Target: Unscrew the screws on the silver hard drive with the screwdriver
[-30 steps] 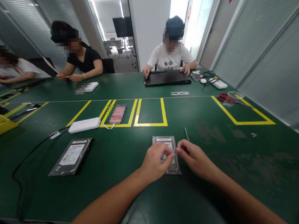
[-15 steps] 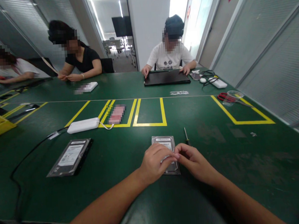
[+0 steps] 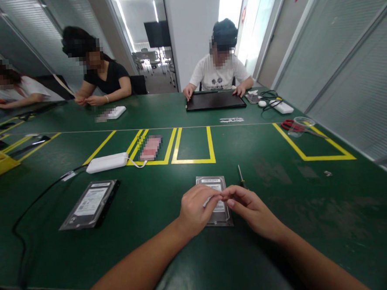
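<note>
Lying flat on the dark green tabletop, a silver rectangular hard drive with white labels sits directly beneath the fingers, its middle and left edge partly covered by the left hand. Its long axis runs away from the wearer, the near end angled slightly rightward; a narrow white label strip crosses the far end. The left hand pinches thumb and forefinger together above the drive. The right hand, beside the drive's right edge, curls loosely with thumb a little apart from its fingers, and its fingertips meet the left's. Whether anything small is held there, I cannot tell. Just beyond the right hand, a dark-handled screwdriver with a slim metal shaft points away, its handle partly hidden. Well to the left lies a second silver labelled drive, slanted, its far end rightward. Beyond it rests a white oblong power bank.
</note>
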`<state>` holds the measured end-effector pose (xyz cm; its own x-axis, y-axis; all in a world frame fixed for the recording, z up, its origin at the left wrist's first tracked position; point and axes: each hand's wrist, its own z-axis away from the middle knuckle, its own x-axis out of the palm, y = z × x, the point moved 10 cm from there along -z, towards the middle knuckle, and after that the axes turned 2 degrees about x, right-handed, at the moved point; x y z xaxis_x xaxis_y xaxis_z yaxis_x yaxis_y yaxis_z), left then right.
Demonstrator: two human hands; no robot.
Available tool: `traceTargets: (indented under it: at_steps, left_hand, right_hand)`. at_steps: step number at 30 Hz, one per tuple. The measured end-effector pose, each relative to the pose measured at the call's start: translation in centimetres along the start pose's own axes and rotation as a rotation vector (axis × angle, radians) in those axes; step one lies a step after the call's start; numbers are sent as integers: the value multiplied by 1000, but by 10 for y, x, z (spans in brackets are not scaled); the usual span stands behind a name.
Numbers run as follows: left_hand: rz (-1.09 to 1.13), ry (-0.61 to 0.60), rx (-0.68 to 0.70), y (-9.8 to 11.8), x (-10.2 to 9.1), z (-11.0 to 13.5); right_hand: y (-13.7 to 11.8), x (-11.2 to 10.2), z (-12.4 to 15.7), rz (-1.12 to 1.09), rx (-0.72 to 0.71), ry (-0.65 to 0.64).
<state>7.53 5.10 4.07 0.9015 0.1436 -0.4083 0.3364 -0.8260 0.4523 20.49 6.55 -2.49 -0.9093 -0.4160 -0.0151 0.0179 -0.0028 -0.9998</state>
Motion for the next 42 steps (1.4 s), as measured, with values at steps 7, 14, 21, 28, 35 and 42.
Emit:
traceTargets:
  at_steps: [7,14,21,28,35,42]
  left_hand:
    - [-43,-7,-85,-12,1,4]
    - [-4,-54,-109,-17,10,8]
    - [-46,-77,-165,-25,15,10]
    - [-53,-129,-267,-37,22,11]
    - [-65,-184,-303,-41,25,5]
    - [-34,-228,-281,-43,30,-1]
  right_hand:
    - [-17,-5,5,457,-203,111]
    - [-29,-26,10,1189,-224,389]
    - [-5,-52,4,1537,220,383]
    - [11,-58,4,1516,393,293]
    - [12,-60,4,1496,417,273]
    - [12,-59,5,1519,386,289]
